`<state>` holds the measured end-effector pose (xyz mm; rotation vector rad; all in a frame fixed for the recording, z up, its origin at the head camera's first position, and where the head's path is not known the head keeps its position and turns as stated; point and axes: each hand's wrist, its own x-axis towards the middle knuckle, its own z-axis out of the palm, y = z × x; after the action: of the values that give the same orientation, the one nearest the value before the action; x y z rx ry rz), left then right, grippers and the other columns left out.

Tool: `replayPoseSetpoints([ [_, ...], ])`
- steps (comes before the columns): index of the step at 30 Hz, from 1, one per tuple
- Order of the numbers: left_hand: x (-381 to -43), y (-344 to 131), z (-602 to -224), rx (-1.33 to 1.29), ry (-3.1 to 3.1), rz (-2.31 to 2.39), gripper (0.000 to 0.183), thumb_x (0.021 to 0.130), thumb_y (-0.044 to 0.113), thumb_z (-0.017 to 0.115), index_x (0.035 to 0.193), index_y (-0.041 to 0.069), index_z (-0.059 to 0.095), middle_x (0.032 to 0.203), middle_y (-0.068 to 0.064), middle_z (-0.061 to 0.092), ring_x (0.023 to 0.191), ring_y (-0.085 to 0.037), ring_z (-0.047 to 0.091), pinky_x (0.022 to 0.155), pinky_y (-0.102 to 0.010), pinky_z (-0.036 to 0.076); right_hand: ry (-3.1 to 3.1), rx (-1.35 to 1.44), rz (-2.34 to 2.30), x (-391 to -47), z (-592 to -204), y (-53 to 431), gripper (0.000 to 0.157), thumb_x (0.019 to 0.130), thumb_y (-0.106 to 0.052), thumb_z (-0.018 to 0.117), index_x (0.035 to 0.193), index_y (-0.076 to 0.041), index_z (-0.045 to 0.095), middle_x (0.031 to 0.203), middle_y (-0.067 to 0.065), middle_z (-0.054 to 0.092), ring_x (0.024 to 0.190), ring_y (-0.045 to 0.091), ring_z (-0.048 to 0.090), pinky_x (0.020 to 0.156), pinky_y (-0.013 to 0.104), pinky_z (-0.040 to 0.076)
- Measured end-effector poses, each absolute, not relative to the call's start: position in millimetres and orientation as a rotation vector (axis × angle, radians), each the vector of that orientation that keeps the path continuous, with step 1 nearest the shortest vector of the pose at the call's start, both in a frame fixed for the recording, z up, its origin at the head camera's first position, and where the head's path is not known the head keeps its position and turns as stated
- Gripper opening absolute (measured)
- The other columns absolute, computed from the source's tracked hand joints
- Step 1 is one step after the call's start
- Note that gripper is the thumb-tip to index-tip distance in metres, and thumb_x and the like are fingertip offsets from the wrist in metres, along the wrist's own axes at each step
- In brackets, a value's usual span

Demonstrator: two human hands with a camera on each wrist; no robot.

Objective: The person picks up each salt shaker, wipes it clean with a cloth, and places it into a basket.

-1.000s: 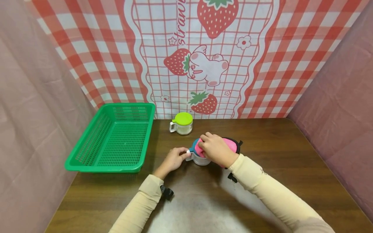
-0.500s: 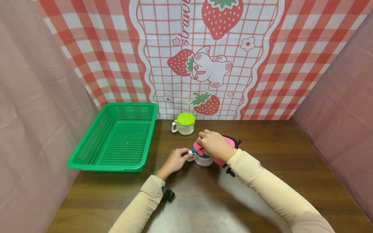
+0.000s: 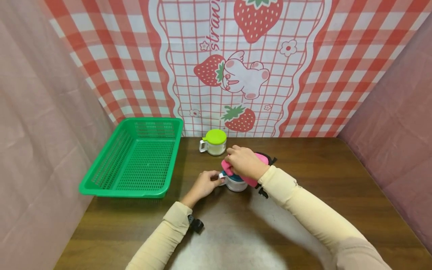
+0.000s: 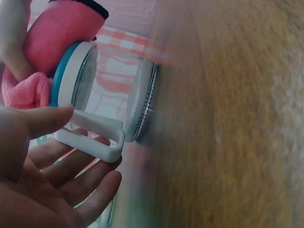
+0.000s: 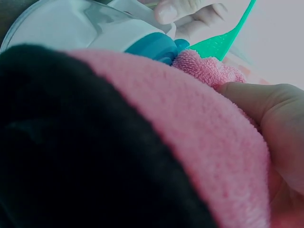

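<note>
A clear jar point(image 3: 237, 186) with a white handle and a blue lid point(image 3: 236, 177) stands upright on the table. My left hand point(image 3: 204, 185) holds its handle point(image 4: 97, 137), thumb on one side and fingers on the other, as the left wrist view shows. Over the lid, my right hand point(image 3: 245, 162) grips a pink fluffy cloth point(image 5: 190, 123) with a black edge. Part of the cloth is bunched under the fingers against the lid; the rest hangs to the right beside the jar. The right fingertips are partly hidden by the cloth.
Behind the hands stands a similar jar point(image 3: 215, 145) with a lime green lid, its handle pointing left. A green plastic basket point(image 3: 122, 195) sits at the left of the wooden table point(image 3: 320, 176). A checked strawberry cloth point(image 3: 303, 93) hangs along the back edge.
My right hand has shifted slightly left and away with the cloth, uncovering more of the blue lid's near side. The left hand stays on the handle. The head view has shifted slightly.
</note>
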<state>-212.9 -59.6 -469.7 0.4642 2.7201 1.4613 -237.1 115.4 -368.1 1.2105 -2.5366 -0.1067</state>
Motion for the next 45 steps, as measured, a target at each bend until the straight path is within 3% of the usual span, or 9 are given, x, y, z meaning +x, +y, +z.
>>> replayPoseSetpoints([
  [19, -209.7, -50.7, -473.1, 0.421, 2.818, 1.378, 0.027, 0.088, 0.028, 0.071, 0.101, 0.004, 0.073, 0.096, -0.01, 0.074, 0.09, -0.025, 0.067, 0.08, -0.038, 0.053, -2.611, 1.108, -0.112, -253.0, -368.5, 120.8, 0.01, 0.067, -0.011, 0.077, 0.076, -0.013, 0.073, 0.08, 0.006, 0.062, 0.075, 0.025, 0.057, 0.062, 0.039, 0.052],
  [29, -209.1, -48.6, -469.9, 0.417, 2.839, 1.438, 0.029, 0.086, 0.025, 0.073, 0.103, 0.002, 0.073, 0.095, -0.012, 0.074, 0.089, -0.025, 0.068, 0.078, -0.035, 0.054, -2.705, 1.019, -0.127, -256.5, -366.6, 135.2, 0.013, 0.071, -0.01, 0.077, 0.084, -0.011, 0.076, 0.082, 0.008, 0.062, 0.076, 0.026, 0.057, 0.064, 0.042, 0.054],
  [38, -209.9, -47.8, -474.1, 0.393, 2.846, 1.349, 0.028, 0.088, 0.029, 0.071, 0.101, 0.004, 0.073, 0.097, -0.01, 0.074, 0.093, -0.027, 0.068, 0.082, -0.04, 0.053, -2.721, 0.986, -0.086, -250.1, -366.5, 152.7, 0.012, 0.072, -0.012, 0.08, 0.083, -0.01, 0.076, 0.08, 0.008, 0.061, 0.076, 0.026, 0.057, 0.062, 0.041, 0.053],
  [45, -209.6, -50.9, -472.2, 0.404, 2.824, 1.32, 0.032, 0.089, 0.035, 0.069, 0.101, 0.005, 0.074, 0.096, -0.01, 0.074, 0.09, -0.025, 0.067, 0.078, -0.037, 0.053, -2.72, 0.973, -0.063, -242.9, -369.8, 164.1, 0.013, 0.073, -0.014, 0.081, 0.085, -0.011, 0.076, 0.08, 0.007, 0.061, 0.075, 0.026, 0.056, 0.06, 0.04, 0.052],
])
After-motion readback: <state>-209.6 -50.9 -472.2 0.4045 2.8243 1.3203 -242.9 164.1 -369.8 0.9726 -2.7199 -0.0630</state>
